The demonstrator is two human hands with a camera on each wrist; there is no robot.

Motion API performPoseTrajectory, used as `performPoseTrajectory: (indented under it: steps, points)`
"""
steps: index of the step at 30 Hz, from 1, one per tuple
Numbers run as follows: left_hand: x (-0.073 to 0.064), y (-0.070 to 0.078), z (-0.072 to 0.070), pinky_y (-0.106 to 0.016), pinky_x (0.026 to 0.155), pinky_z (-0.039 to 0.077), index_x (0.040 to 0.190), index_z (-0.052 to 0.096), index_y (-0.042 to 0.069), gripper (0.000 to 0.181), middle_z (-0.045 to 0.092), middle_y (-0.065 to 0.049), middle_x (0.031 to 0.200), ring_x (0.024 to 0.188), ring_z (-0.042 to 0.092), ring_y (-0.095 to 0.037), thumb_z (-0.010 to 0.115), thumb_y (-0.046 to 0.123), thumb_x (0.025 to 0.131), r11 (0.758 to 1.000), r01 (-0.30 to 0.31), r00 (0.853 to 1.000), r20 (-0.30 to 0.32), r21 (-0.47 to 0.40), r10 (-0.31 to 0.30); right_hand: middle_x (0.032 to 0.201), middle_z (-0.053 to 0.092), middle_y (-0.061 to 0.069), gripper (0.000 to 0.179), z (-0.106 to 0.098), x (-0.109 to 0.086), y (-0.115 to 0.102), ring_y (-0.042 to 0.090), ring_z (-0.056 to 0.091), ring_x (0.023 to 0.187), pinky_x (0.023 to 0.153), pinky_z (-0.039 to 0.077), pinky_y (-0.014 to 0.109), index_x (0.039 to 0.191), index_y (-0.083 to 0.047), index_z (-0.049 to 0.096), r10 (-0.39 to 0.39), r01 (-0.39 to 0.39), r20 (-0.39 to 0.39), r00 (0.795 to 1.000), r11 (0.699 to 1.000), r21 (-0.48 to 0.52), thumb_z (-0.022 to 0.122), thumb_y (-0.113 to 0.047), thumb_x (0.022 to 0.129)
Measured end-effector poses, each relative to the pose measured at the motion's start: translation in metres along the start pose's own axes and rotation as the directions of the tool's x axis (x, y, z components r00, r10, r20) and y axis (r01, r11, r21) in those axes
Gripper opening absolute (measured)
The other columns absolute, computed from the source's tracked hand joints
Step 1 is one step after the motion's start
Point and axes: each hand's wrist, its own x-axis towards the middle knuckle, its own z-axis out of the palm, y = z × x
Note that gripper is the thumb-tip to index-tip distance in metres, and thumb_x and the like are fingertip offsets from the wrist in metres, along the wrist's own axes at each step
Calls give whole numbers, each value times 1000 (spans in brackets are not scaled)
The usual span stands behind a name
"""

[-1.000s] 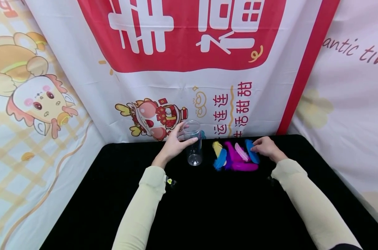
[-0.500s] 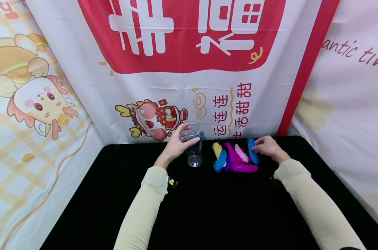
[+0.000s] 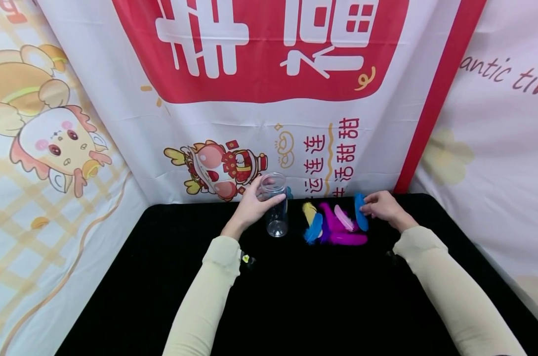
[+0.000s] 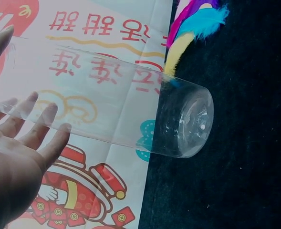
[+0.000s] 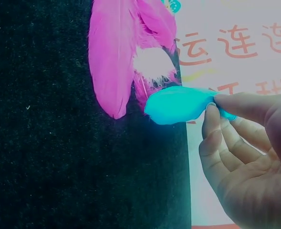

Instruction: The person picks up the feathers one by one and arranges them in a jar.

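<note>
A clear, cylindrical plastic jar stands near the back of the black table, its round mouth facing up. My left hand grips it near the top, thumb on one side and fingers round the other; the left wrist view shows the jar's see-through base. My right hand pinches a blue feather between thumb and index finger. Beside it lie a pale pink feather, magenta feathers, another blue feather, a yellow feather and a purple one, overlapping in a loose pile.
The black cloth-covered table ends at a printed white and red curtain just behind the jar and feathers. More printed fabric hangs at the left and right.
My right hand has drawn slightly right with the pinched blue feather, which stands more upright now. The left hand and the jar stay nearly in place.
</note>
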Motion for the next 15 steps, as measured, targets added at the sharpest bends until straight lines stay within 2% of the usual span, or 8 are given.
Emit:
performPoseTrajectory:
  steps: [7, 15]
  points:
    - [-1, -1, 0, -45, 111, 45, 144, 49, 20, 65, 56, -11, 140, 128, 58, -22, 79, 41, 90, 999, -2, 1000, -6, 42, 3, 106, 74, 22, 43, -1, -3, -6, 21, 72, 83, 75, 59, 37, 130, 16, 58, -16, 16, 5, 1000, 1000, -1, 67, -12, 99]
    - [-1, -3, 0, -41, 110, 47, 146, 47, 19, 68, 58, -3, 135, 126, 59, -19, 78, 45, 90, 996, -12, 1000, -10, 87, 13, 105, 74, 22, 42, -2, -7, -13, 24, 71, 84, 70, 58, 32, 128, 17, 58, -40, 40, 4, 999, 999, 12, 68, -12, 99]
